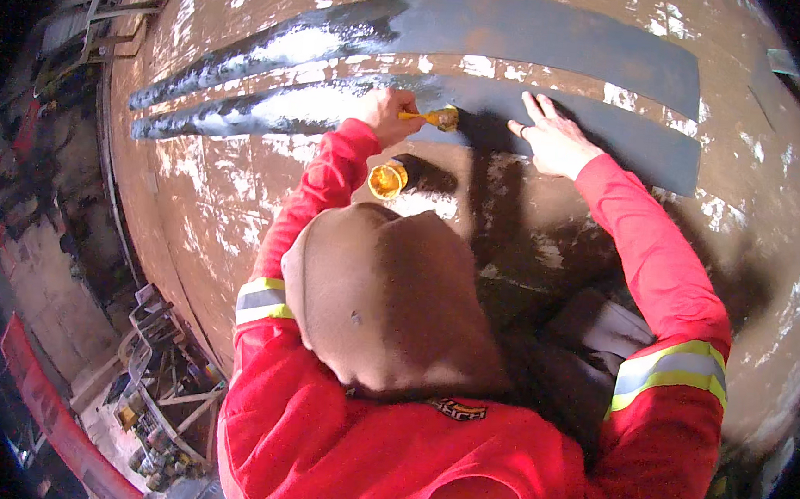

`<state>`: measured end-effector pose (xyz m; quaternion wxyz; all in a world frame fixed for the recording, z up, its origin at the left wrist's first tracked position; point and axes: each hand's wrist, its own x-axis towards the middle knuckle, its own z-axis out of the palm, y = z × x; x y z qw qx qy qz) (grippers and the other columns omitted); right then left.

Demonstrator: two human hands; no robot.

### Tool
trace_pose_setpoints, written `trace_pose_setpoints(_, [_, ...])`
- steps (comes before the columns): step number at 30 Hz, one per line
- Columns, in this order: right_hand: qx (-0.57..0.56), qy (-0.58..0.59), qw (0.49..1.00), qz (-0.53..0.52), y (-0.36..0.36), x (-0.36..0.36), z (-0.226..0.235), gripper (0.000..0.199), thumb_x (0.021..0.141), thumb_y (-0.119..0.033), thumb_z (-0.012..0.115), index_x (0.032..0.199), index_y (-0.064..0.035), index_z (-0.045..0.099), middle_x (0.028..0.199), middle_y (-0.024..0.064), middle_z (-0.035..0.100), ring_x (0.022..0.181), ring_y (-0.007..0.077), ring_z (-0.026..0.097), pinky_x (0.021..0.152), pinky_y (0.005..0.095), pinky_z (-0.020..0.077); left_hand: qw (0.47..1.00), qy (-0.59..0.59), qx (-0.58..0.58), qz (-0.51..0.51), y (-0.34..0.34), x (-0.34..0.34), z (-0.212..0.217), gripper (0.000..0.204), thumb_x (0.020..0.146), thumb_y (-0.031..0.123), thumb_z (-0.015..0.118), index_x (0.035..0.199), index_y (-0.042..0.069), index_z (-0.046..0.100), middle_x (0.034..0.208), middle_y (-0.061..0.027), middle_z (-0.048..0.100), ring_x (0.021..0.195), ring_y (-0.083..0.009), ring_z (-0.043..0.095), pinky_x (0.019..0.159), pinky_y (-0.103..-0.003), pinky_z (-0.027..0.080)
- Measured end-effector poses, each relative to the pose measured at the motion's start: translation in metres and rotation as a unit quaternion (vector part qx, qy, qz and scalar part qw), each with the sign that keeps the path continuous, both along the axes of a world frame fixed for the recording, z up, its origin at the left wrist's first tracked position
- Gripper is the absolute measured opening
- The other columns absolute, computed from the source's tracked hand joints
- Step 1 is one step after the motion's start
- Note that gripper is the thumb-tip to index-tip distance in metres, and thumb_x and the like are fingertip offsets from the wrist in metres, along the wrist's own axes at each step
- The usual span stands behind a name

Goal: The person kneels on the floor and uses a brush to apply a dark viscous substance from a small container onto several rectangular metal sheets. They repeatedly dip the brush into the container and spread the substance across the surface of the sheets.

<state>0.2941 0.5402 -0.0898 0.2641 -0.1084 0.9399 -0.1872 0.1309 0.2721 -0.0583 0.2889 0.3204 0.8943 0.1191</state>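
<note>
Left hand (388, 117) holding yellow brush (441, 119) against nearer grey strip (650, 154); right hand (557, 146) lying spread wide on it.

One bit of lettering is seen: a small logo (460, 409), dark w/ pale chars & a yellow-orange part, carried on the front of the red shirt (507, 442) nr. the edge of the brown cloth (388, 286). A tiny dark mark (355, 318) is also borne by the cloth; whether it's txt can't be told.
</note>
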Motion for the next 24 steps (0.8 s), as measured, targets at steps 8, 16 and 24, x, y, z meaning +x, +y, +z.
trace_pose_setpoints(8, [-0.005,-0.007,1.0,-0.009,0.0,-0.002,0.001,0.063,0.073,-0.002,0.056,0.133,-0.017,0.048,0.149,0.0222,0.016,0.136,0.0415,0.021,0.104,0.0468,0.0369,0.978,0.118,-0.171,0.03,-0.081,-0.021,0.013,0.027,0.068,0.03,0.072,0.078,0.005,0.066,0.069,-0.016,0.064,0.066,-0.0306,0.064,0.06,-0.04,0.051])
trace_pose_setpoints(16, [-0.004,0.01,1.0,-0.001,-0.004,0.001,-0.001,0.064,0.07,0.0,0.056,0.133,-0.0159,0.049,0.149,0.023,0.017,0.136,0.0416,0.022,0.102,0.0472,0.0382,0.921,0.191,-0.332,0.078,-0.072,-0.001,0.039,0.026,0.074,0.028,0.065,0.09,0.008,0.067,0.084,-0.0177,0.067,0.079,-0.0339,0.066,0.069,-0.044,0.053])
trace_pose_setpoints(24, [-0.005,-0.007,1.0,-0.015,-0.004,0.0,0.005,0.065,0.07,0.002,0.053,0.133,-0.0142,0.049,0.15,0.0217,0.015,0.136,0.0405,0.02,0.105,0.0452,0.0355,0.994,0.072,-0.074,0.043,-0.04,0.011,0.012,0.028,0.069,0.033,0.07,0.078,0.007,0.067,0.073,-0.0148,0.066,0.069,-0.0306,0.065,0.065,-0.04,0.052])
